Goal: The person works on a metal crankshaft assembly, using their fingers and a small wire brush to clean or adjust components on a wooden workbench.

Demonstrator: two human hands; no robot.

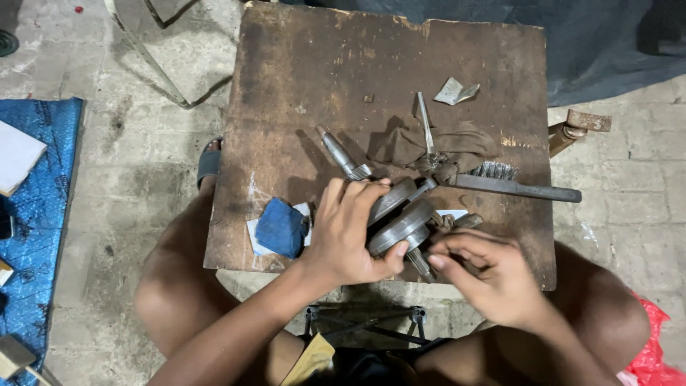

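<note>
A grey metal crankshaft (pixel 401 223) with two round flywheel discs lies near the front edge of a worn wooden board (pixel 300 78). My left hand (pixel 350 229) wraps over its left disc and holds it. My right hand (pixel 486 271) sits just right of it, fingertips pinched together near the short shaft end (pixel 421 264); whether they hold something small I cannot tell.
On the board lie a blue cloth (pixel 280 227), a brown rag (pixel 429 146) with a thin metal tool on it, a wire brush (pixel 514 182), a steel shaft (pixel 339 156) and a paper scrap (pixel 455 91). A hammer (pixel 575 129) rests off the right edge. Blue sheet (pixel 43 214) at left.
</note>
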